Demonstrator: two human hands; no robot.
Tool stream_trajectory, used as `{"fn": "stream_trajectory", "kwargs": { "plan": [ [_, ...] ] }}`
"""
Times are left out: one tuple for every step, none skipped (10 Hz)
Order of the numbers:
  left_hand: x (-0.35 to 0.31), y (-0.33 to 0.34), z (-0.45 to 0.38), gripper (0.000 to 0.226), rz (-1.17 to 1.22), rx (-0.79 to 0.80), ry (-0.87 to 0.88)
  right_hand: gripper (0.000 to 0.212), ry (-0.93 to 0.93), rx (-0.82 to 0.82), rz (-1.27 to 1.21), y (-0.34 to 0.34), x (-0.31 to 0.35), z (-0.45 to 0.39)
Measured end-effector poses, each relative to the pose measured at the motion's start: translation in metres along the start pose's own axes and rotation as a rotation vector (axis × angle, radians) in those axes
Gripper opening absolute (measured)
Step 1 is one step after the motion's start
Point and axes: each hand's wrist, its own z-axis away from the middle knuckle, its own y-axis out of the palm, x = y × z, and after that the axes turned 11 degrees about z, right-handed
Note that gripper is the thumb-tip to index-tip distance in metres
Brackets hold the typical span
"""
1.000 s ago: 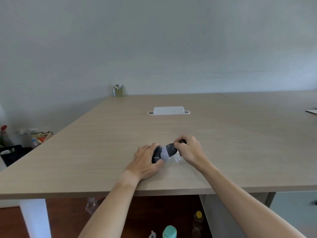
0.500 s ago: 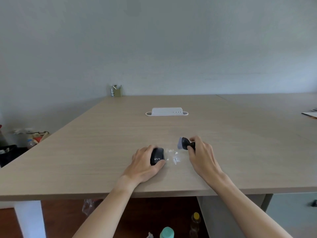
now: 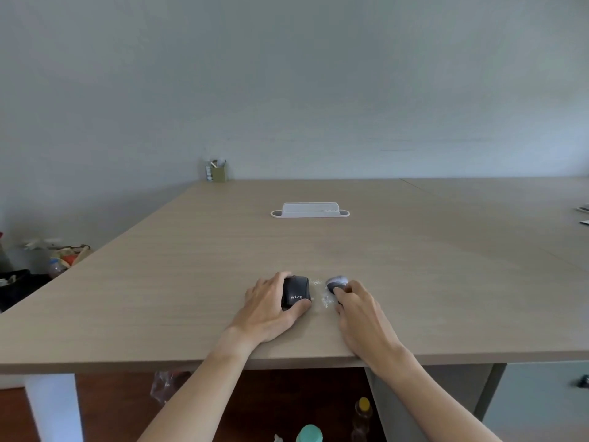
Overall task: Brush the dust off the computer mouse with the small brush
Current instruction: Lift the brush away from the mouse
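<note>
A black computer mouse (image 3: 296, 292) with white lettering lies on the wooden table (image 3: 191, 282) near its front edge. My left hand (image 3: 269, 306) grips the mouse from the left, thumb at its near end. My right hand (image 3: 360, 309) holds a small black brush (image 3: 336, 283) with pale bristles just to the right of the mouse, apart from it. White dust flecks (image 3: 325, 299) lie on the table between the mouse and the brush.
A white cable tray (image 3: 309, 210) stands mid-table, and a pen holder (image 3: 218, 172) stands at the far wall. Papers (image 3: 583, 215) lie at the right edge. Bottles (image 3: 309, 433) stand under the table, and bags and clutter (image 3: 63, 256) sit on the floor to the left.
My right hand swept the brush off the mouse to the right, then lowered it closer to the table beside the dust flecks. My left hand kept its hold on the mouse.
</note>
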Motion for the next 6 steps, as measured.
{"fn": "stream_trajectory", "kwargs": {
  "plan": [
    [-0.0010, -0.0007, 0.0009, 0.058, -0.002, -0.007, 0.004, 0.021, 0.000, 0.026, -0.013, 0.0020, 0.0025, -0.0017],
    [-0.0014, 0.0000, 0.0018, 0.056, -0.005, -0.003, 0.003, 0.022, 0.007, 0.047, -0.003, 0.0015, 0.0026, -0.0012],
    [-0.0011, -0.0001, 0.0015, 0.057, -0.002, -0.002, 0.011, 0.022, 0.013, 0.042, 0.014, 0.0030, 0.0016, -0.0016],
    [-0.0030, -0.0024, 0.0016, 0.055, -0.008, 0.005, 0.008, 0.020, 0.022, 0.033, 0.012, 0.0016, 0.0022, -0.0023],
    [-0.0040, -0.0024, 0.0026, 0.055, -0.001, 0.003, 0.002, 0.023, 0.037, 0.035, -0.008, 0.0032, 0.0022, -0.0011],
    [-0.0035, -0.0023, 0.0017, 0.059, -0.012, 0.011, 0.011, 0.030, 0.044, -0.016, -0.016, -0.0036, 0.0038, 0.0033]
  ]
}}
